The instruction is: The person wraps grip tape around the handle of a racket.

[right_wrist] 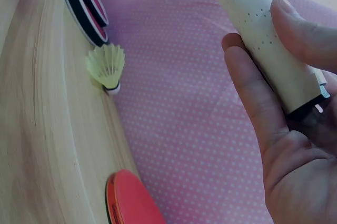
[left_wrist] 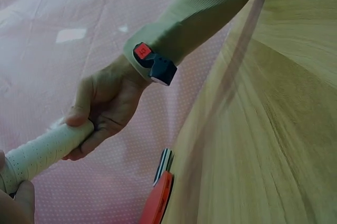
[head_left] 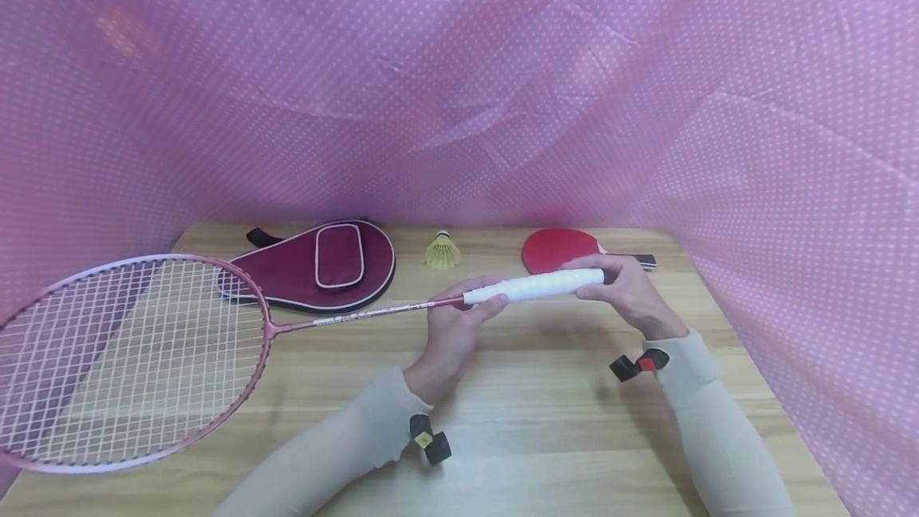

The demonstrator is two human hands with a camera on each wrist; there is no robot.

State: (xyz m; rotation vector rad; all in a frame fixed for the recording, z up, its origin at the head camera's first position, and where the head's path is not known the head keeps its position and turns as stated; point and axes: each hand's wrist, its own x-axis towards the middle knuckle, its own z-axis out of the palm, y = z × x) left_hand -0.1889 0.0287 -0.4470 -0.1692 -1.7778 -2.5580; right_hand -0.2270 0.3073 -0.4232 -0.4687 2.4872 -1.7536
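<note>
A badminton racket [head_left: 269, 329] is held above the table, its strung head to the left and its white wrapped handle [head_left: 534, 286] to the right. My left hand [head_left: 454, 333] grips it where the shaft meets the handle, thumb along the near side. At the butt end, my right hand [head_left: 628, 294] pinches the handle between thumb and fingers. The right wrist view shows the perforated white grip [right_wrist: 263, 39] with the right thumb on one side and fingers on the other. In the left wrist view the right hand [left_wrist: 113, 100] holds the handle's end.
Along the table's back lie a maroon paddle case [head_left: 287, 270], a yellow shuttlecock [head_left: 443, 251] and a red table tennis paddle [head_left: 556, 250], its handle partly behind my right hand. Pink dotted cloth [head_left: 459, 102] hangs around the wooden table [head_left: 517, 437].
</note>
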